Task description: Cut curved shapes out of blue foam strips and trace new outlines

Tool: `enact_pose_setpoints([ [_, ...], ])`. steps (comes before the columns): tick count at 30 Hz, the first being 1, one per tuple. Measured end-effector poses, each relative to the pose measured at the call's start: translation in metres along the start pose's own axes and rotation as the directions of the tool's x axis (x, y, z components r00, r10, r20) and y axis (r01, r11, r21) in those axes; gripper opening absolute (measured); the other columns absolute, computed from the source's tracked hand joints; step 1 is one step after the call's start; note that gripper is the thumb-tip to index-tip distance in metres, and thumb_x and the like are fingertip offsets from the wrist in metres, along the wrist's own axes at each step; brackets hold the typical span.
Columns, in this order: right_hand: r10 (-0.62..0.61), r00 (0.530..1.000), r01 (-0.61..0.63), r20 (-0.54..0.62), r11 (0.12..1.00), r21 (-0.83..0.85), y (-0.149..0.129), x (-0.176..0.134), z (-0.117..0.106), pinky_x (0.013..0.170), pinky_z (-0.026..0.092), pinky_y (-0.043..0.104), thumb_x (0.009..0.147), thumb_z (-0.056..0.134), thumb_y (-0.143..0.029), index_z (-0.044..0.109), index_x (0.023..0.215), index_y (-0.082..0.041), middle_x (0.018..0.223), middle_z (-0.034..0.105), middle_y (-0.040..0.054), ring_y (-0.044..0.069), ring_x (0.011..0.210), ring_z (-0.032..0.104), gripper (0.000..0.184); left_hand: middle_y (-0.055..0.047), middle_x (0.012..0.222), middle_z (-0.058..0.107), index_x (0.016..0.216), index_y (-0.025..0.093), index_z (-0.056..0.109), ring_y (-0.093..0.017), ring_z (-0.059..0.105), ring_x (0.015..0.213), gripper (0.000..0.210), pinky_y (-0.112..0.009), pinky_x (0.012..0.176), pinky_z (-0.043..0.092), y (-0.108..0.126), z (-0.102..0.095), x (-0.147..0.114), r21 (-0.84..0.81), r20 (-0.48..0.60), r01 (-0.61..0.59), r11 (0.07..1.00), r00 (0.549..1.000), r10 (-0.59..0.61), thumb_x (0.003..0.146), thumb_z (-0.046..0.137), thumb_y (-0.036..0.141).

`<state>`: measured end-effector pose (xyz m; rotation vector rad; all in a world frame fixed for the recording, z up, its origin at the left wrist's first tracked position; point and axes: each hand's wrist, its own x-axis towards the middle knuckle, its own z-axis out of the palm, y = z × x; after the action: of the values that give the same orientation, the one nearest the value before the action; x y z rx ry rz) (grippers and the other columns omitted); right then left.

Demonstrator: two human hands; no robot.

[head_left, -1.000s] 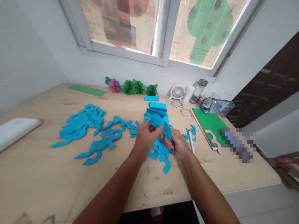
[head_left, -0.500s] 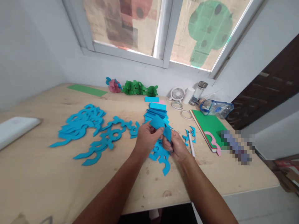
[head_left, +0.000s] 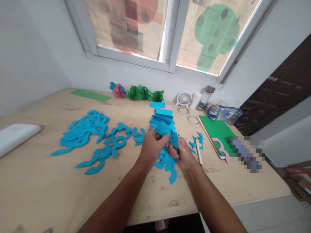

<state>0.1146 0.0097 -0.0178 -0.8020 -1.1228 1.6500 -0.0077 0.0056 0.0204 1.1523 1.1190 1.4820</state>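
My left hand [head_left: 153,142] pinches a folded piece of blue paper [head_left: 164,128] between thumb and fingers. Close against it, my right hand [head_left: 181,152] is closed around what appear to be scissors [head_left: 171,132], mostly hidden, with only a thin dark part showing at the paper. A curved flap of the same paper bends up in front of the right fingers. Below the hands lie blue cut-out scraps [head_left: 172,174], and just behind them is a stack of blue paper strips [head_left: 162,119].
Left of the hands lie wavy blue cut-outs [head_left: 82,129]. To the right are a white pen [head_left: 198,151], green sheets [head_left: 216,127] and a pink cut-out [head_left: 220,145]. A small fan [head_left: 184,99], bottle [head_left: 206,97] and clear pouch [head_left: 225,114] stand by the wall, near green paper ornaments [head_left: 143,93].
The camera view has shifted very slightly. Both hands keep their hold on the blue paper with hardly any visible movement.
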Motion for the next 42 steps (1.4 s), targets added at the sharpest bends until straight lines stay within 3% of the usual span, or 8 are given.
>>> enact_pose_setpoints([
  [13, 0.005, 1.000, -0.005, -0.026, 1.000, -0.007, -0.0027, -0.0011, 0.0038, 0.036, 0.013, 0.020, 0.071, 0.068, -0.056, 0.052, 0.064, -0.016, 0.040, 0.035, -0.0093, 0.003, 0.034, 0.022, 0.043, 0.005, 0.045, 0.053, 0.053, 0.018, 0.053, -0.010, 0.049, 0.043, 0.014, -0.020, 0.040, 0.037, 0.0019, -0.0002, -0.0004, -0.009, -0.004, -0.011, 1.000, 1.000, 0.011, 0.060, 0.065, 0.021],
  [29, 0.011, 0.998, -0.013, -0.054, 1.000, -0.026, -0.0037, -0.0013, 0.0060, 0.036, 0.014, 0.020, 0.070, 0.068, -0.057, 0.053, 0.064, -0.016, 0.039, 0.034, -0.0098, 0.003, 0.035, 0.022, 0.043, 0.004, 0.046, 0.056, 0.054, 0.017, 0.056, -0.010, 0.050, 0.043, 0.012, -0.020, 0.044, 0.040, 0.0035, -0.0004, -0.0005, -0.055, 0.015, 0.058, 0.997, 0.998, -0.058, 0.061, 0.065, 0.021],
  [42, 0.026, 0.997, -0.031, -0.071, 0.998, -0.058, -0.0050, -0.0007, 0.0069, 0.036, 0.015, 0.020, 0.069, 0.066, -0.059, 0.052, 0.062, -0.017, 0.037, 0.035, -0.0097, 0.004, 0.033, 0.022, 0.045, 0.002, 0.046, 0.059, 0.055, 0.016, 0.059, -0.011, 0.053, 0.045, 0.013, -0.022, 0.048, 0.043, 0.0011, -0.0041, 0.0013, -0.069, 0.074, 0.085, 0.994, 0.994, -0.080, 0.062, 0.067, 0.023],
])
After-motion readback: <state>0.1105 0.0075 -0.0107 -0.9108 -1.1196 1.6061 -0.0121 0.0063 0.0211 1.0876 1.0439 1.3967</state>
